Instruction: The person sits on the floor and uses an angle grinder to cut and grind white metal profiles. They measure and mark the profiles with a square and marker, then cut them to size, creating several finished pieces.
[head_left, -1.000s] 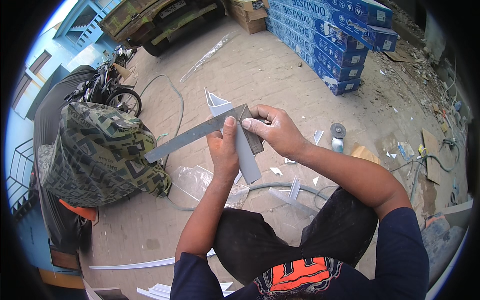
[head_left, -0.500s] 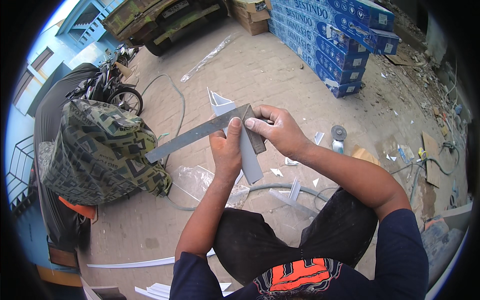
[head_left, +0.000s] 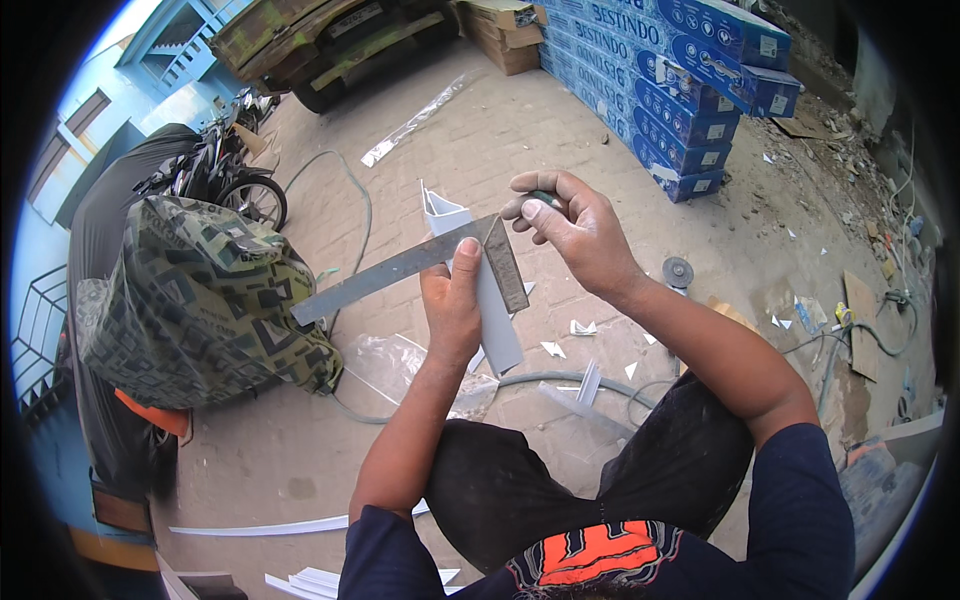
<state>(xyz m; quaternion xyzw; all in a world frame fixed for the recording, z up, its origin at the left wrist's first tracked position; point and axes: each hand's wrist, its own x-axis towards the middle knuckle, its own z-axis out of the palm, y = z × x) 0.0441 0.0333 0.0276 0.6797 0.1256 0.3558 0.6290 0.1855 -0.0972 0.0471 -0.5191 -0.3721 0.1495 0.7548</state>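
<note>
My left hand [head_left: 455,300] is closed around a white plastic profile [head_left: 498,320], its thumb pressing a metal try square [head_left: 380,273] against it. The square's long blade reaches out to the left, and its short arm [head_left: 508,270] lies along the profile's right side. My right hand [head_left: 565,225] is raised just right of the square's corner, fingers curled around a small dark object [head_left: 545,197] that I cannot make out.
An angle grinder [head_left: 677,275], hose [head_left: 545,378], white offcuts [head_left: 582,328] and strips [head_left: 260,527] lie on the paving [head_left: 290,440]. A camouflage-covered heap [head_left: 190,320] and motorcycle [head_left: 250,200] stand left. A truck [head_left: 330,40] and blue boxes [head_left: 680,150] are beyond.
My right hand has come off the square, moved upward, and now grips the small dark object. My left hand still holds the square and profile in nearly the same place.
</note>
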